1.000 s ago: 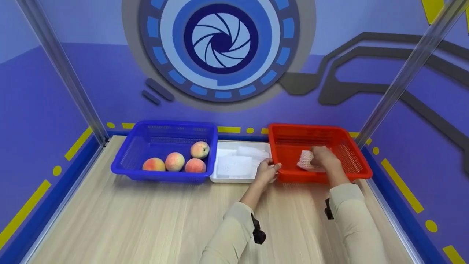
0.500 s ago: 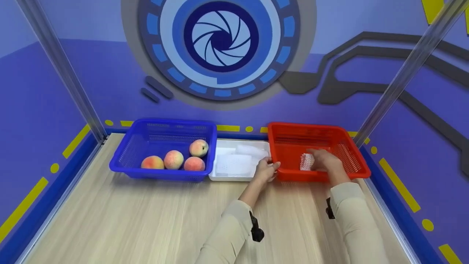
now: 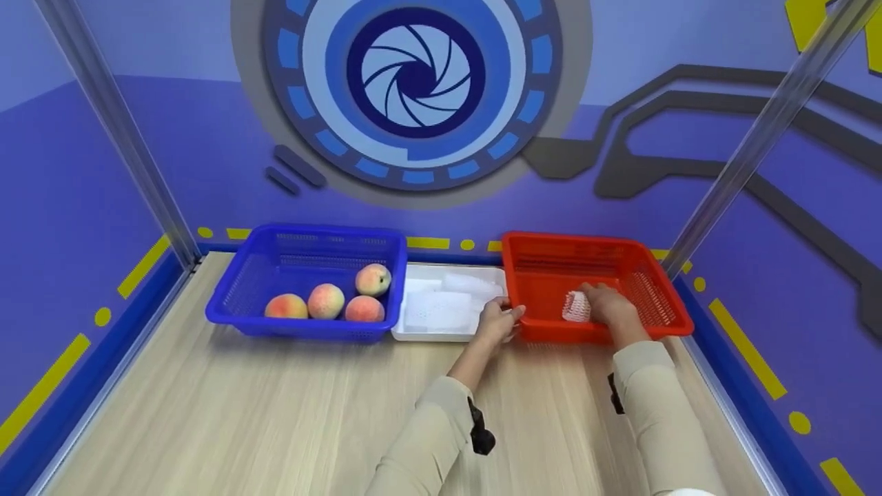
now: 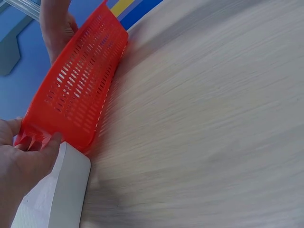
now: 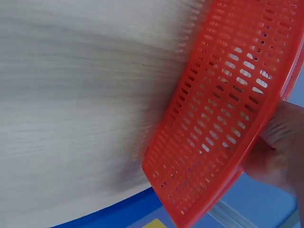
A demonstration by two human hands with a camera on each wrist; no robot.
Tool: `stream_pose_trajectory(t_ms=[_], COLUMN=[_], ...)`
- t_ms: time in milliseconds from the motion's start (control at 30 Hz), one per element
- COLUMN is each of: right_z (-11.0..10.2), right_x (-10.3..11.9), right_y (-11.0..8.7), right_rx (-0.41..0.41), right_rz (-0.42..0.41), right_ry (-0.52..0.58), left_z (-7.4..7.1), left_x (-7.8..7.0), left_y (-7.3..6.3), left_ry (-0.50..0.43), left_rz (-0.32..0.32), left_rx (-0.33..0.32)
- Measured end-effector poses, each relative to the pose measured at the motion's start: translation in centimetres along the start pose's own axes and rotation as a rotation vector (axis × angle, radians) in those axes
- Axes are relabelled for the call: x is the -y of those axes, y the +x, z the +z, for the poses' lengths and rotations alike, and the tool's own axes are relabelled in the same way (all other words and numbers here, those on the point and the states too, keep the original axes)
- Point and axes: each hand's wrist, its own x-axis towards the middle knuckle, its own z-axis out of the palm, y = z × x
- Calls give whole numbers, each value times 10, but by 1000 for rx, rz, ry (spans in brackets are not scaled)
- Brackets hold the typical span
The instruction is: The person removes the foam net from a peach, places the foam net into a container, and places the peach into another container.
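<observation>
My left hand (image 3: 497,322) grips the front left corner of the red basket (image 3: 551,328), thumb over the rim and fingers under it, as the left wrist view shows. Inside that basket my right hand (image 3: 612,308) reaches down and holds a pinkish-white foam fruit net (image 3: 577,307) at its right side. The net stands rounded near the front wall, and what it contains is hidden. My right fingertips are mostly out of sight behind the hand. In the right wrist view, the slotted wall of the basket (image 5: 213,109) covers part of the right hand (image 5: 275,152).
On the left, a blue basket (image 3: 303,329) contains several peaches (image 3: 326,301). Between the baskets lies a white tray (image 3: 434,337) with flat white foam nets (image 3: 439,311). Behind them rises a printed blue wall (image 3: 468,186); metal posts (image 3: 744,151) flank the wooden table (image 3: 275,413).
The foam net has turned from lying slanted to standing more upright, with my right hand shifting to its right side. My left hand stays on the red basket's corner.
</observation>
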Motion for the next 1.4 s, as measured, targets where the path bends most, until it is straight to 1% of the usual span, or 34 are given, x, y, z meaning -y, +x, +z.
stream_pose_trajectory(t_ms=[100, 233, 300, 400, 467, 567, 633, 733, 833, 900, 1000, 1100, 1167, 1400], right_z=[-2, -6, -7, -8, -8, -8, -7, -3, 0, 0, 8, 7, 7, 8], right_x=[2, 1, -1, -4, -1, 4, 8, 14, 21, 28, 32, 39, 44, 63], right_y=[1, 3, 4, 4, 7, 9, 9, 7, 3, 2, -3, -4, -6, -20], right_rx=[-48, -110, -145, -196, -234, -301, -361, -443, -495, -503, -502, -493, -494, -561], right_rz=[-42, -40, -43, -58, -77, -96, -116, -152, -193, -216, -232, -240, -240, -258], right_ry=[-66, -83, -108, -116, -110, -36, 22, 105, 176, 212, 252, 273, 287, 343], left_z=[-2, -3, -3, -1, -2, -2, -1, -1, -1, -2, -2, -2, -2, -1], left_x=[0, 1, 2, 4, 4, 3, 3, 2, 1, 0, 3, 2, 1, 4], left_y=[1, 1, 1, 1, 1, 1, 0, -1, -2, -1, -3, -1, -1, -3], left_ry=[-33, -81, -95, -89, -81, -87, -103, -132, -139, -143, -143, -151, -160, -157], left_rz=[-5, -11, -24, -32, -36, -31, -33, -54, -74, -75, -72, -58, -62, -34], left_rx=[-1, 6, 9, 6, -5, -5, 0, 12, 13, 8, 15, 18, 22, 20])
